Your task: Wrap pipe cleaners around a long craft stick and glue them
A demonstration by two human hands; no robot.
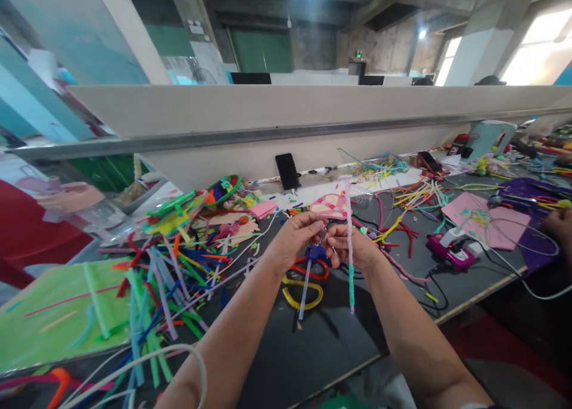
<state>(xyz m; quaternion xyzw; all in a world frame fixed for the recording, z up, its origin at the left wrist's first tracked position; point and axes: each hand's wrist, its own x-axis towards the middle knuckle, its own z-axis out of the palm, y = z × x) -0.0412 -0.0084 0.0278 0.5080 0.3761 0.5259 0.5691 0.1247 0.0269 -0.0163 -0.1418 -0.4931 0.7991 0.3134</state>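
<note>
My left hand [298, 235] and my right hand [351, 243] meet over the dark table, fingertips pinched close together. Something thin and dark, perhaps wire, shows between them; it is too small to make out. Against my right hand stands a long fuzzy stem [350, 218], pale lilac above and teal at its lower end, held roughly upright. Just below my fingers lies a blue tool [315, 253], likely a glue gun, with a translucent glue stick [305, 290] poking out. Under it are scissors handles, one red [319, 273] and one yellow [304, 303].
Loose pipe cleaners [152, 313] pile up at left beside a green sheet [49, 313]. A phone [286, 172] leans on the white partition. At right are a magenta power strip [451, 254] with cables, a pink sheet [487, 221] and another person's hand [558, 227].
</note>
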